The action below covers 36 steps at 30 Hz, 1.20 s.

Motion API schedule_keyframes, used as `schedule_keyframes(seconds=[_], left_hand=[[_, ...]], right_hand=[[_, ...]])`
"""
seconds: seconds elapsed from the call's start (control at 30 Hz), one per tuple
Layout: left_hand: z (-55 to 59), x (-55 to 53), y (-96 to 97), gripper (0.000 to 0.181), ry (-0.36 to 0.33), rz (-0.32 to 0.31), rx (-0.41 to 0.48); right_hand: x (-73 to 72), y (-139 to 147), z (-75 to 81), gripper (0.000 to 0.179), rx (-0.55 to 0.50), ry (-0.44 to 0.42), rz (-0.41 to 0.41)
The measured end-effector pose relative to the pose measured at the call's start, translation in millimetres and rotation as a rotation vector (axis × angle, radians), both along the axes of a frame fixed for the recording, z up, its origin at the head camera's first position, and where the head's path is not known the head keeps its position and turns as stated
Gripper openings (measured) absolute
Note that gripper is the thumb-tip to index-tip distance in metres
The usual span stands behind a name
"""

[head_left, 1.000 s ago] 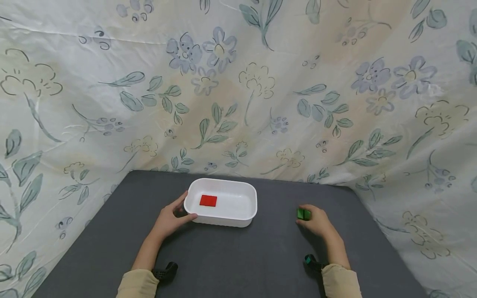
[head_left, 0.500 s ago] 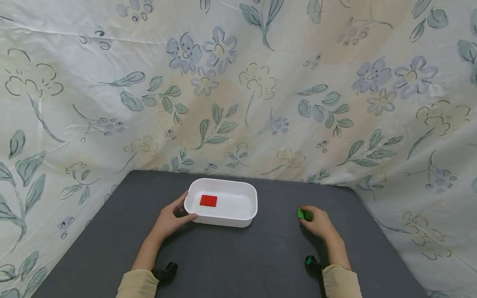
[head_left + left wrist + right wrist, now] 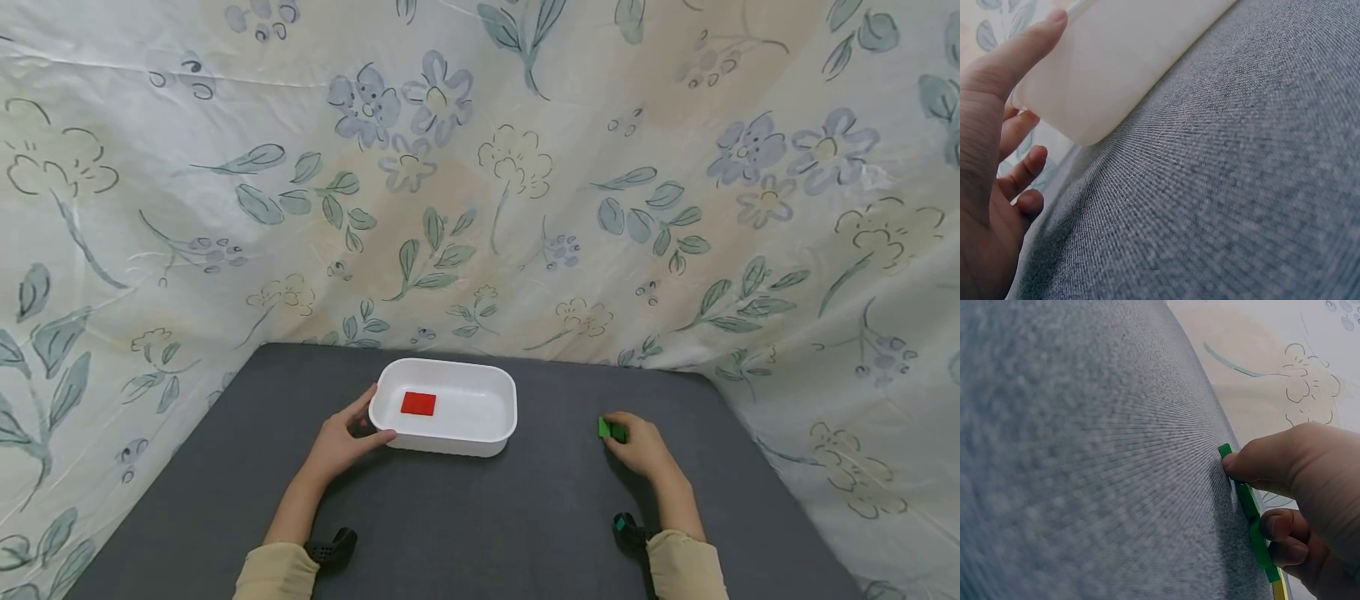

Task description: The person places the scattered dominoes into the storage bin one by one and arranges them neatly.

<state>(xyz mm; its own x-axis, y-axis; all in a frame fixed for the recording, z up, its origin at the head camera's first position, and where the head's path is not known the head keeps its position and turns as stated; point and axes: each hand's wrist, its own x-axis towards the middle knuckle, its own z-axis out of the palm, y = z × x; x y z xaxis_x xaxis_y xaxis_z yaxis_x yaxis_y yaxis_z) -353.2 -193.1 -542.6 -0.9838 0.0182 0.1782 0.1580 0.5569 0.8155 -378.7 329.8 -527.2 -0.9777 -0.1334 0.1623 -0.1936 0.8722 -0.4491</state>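
In the head view, a white plastic tray (image 3: 491, 404) stands on the dark table with a flat red piece (image 3: 418, 403) lying inside. My left hand (image 3: 339, 443) holds the tray at its left end, thumb at the near rim and fingers around the end. Off to the right, my right hand (image 3: 637, 442) holds a small green hinged-looking piece (image 3: 604, 427) between thumb and fingers, low over the table. From the right wrist, the green piece (image 3: 1260, 542) looks thin and edge-on, with a yellow strip (image 3: 1279, 589) beyond its lower end. The palm side of the piece is hidden.
Dark grey cloth covers the table (image 3: 480, 525). A flowered curtain (image 3: 480, 208) hangs behind it and along both sides. Black bands (image 3: 333, 547) circle the wrists. The tray and the right hand stand well apart.
The right thumb has shifted slightly to the right along the green piece, which has tilted a little and looks lighter. The left hand and the tray stay in place.
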Motion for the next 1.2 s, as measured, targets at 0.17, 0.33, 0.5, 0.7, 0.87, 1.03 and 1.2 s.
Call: schedule_keyframes(seconds=[0.17, 0.33, 0.5, 0.7, 0.87, 1.03, 1.2], left_hand=[[0.0, -0.1, -0.4, 0.100, 0.006, -0.001, -0.001], [0.5, 0.1, -0.5, 0.100, 0.003, -0.002, 0.000], [1.0, 0.6, -0.2, 0.100, -0.005, 0.001, -0.003], [0.8, 0.8, -0.3, 0.100, -0.007, 0.003, -0.005], [-0.2, -0.1, -1.3, 0.099, -0.007, -0.004, 0.003], [-0.7, -0.2, -1.3, 0.099, -0.007, -0.007, 0.006], [-0.7, -0.8, -1.0, 0.099, -0.005, -0.005, 0.007]], right_hand=[[-0.2, -1, 0.3, 0.042, -0.001, 0.002, -0.006], [0.0, -2, -0.4, 0.041, 0.010, 0.011, -0.015], [-0.9, -2, -2.1, 0.041, 0.013, 0.036, -0.020], [-1.8, 0, -3.2, 0.040, 0.019, 0.060, -0.020], [-1.2, 1, -0.6, 0.041, 0.001, 0.069, -0.026], [-0.9, 1, 1.3, 0.042, -0.019, 0.059, -0.026], [-1.3, 2, 6.7, 0.042, -0.035, 0.084, -0.027]])
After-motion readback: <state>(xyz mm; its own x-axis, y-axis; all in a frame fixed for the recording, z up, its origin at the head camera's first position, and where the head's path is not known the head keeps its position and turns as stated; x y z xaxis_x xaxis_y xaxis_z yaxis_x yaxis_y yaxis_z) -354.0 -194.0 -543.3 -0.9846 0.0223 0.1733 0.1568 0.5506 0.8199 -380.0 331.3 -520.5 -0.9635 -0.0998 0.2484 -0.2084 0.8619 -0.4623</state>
